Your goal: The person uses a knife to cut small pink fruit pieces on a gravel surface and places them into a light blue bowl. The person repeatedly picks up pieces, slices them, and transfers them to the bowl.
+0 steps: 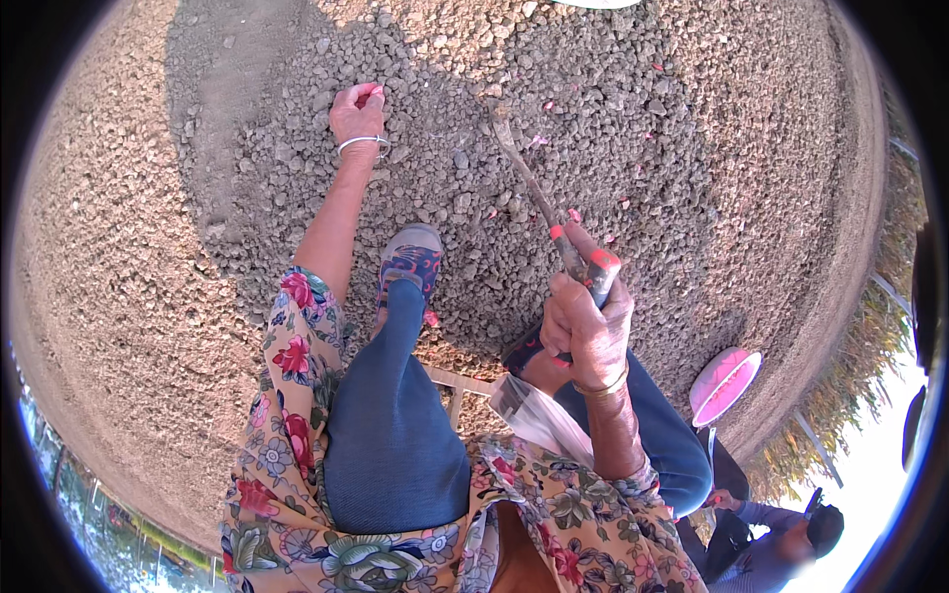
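My left hand (359,117), wearing a silver bangle, is low over the cloddy soil (296,167). Its fingers are curled in a pinch on a small pink piece (377,90), partly covered by the fingertips. In my right hand (589,319) is a narrow-bladed hand tool (528,176) with a black and red handle. The blade slants up and to the left, and its dirt-coated tip is close to the soil; whether it touches cannot be told. Small pink pieces (549,106) lie scattered around the tool.
A pink basket (726,387) stands at the right. Below me are a slatted frame (461,382) and a translucent plastic bag (545,422). My shoe (412,256) rests on the soil between my hands. Another person (778,545) is at the lower right. A pale rim (597,3) shows at the top.
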A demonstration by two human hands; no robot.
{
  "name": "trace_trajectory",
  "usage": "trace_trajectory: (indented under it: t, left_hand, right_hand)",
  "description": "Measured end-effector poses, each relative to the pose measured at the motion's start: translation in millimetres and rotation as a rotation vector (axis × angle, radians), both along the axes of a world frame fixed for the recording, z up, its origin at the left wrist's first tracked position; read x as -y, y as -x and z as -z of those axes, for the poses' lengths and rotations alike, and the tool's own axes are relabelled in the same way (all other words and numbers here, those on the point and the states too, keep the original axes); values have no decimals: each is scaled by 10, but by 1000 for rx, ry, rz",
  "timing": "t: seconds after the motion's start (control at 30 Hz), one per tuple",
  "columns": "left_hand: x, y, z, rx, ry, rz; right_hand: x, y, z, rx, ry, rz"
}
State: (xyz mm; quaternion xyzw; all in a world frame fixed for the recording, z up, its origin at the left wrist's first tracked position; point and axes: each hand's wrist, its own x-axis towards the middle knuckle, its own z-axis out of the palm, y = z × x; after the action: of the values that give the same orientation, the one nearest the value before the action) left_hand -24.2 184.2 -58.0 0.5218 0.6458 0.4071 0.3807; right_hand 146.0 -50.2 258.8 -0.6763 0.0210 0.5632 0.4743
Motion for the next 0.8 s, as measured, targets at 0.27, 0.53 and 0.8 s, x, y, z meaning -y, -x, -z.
trace_trajectory:
  t: [0.27, 0.53, 0.8]
  left_hand:
    - [200, -137, -359, 323, 109, -21]
    - [349, -657, -756, 856, 756, 362]
    - [550, -1789, -550, -296, 14, 801]
  right_hand:
    - [136, -199, -106, 238, 72, -7]
    - [277, -524, -329, 327, 191, -120]
    - [187, -973, -476, 299, 254, -296]
